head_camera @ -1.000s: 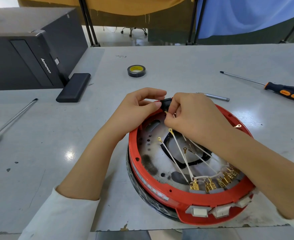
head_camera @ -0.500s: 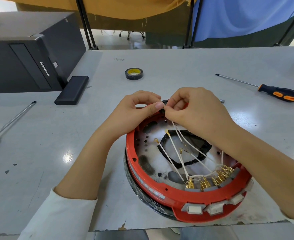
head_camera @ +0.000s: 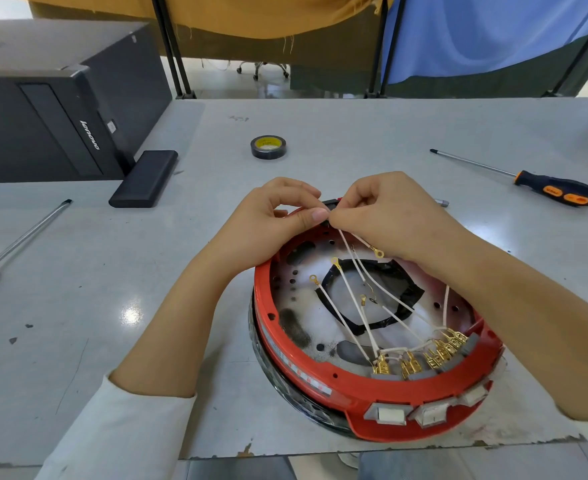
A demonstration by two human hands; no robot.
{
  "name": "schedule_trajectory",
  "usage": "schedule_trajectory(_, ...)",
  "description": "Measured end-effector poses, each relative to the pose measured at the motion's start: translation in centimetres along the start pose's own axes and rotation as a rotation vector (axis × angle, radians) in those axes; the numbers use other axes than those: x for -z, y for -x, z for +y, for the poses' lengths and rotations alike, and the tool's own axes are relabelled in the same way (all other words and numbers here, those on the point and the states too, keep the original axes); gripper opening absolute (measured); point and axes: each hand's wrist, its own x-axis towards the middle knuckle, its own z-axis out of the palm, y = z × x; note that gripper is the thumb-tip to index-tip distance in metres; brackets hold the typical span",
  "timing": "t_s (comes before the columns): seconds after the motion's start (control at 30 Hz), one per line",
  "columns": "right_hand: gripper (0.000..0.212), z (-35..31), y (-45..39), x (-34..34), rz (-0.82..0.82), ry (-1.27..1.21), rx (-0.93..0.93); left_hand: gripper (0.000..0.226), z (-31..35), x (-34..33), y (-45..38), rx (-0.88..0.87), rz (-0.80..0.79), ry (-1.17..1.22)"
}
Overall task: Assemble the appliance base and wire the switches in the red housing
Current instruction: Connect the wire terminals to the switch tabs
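The round red housing (head_camera: 372,386) lies open-side up on the grey desk (head_camera: 320,133) toward 5 o'clock, its row of white switches (head_camera: 424,415) facing the near edge and its brass terminals (head_camera: 420,358) just inside that wall. White wires (head_camera: 358,306) fan from the terminals toward 12 o'clock, their long axes running near-to-far across the black taped ring (head_camera: 394,320). At the housing's far rim both hands meet fingertip to fingertip: the left hand (head_camera: 278,220) pinches with curled thumb and forefinger, and the right hand (head_camera: 386,213) has its grip clamped on the wire ends.
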Motion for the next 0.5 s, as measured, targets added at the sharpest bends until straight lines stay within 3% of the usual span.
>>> schedule_trajectory(0.27,0.025,0.5,-0.6,-1.1,-0.018,0.242,-0.041,0.014,-0.3,-0.2,0.0,0.082,0.012,0.055)
schedule_trajectory(0.5,0.022,0.8,0.1,-2.2,0.139,0.392,0.132,0.031,-0.4,-0.2,-0.2,0.111,0.025,0.069)
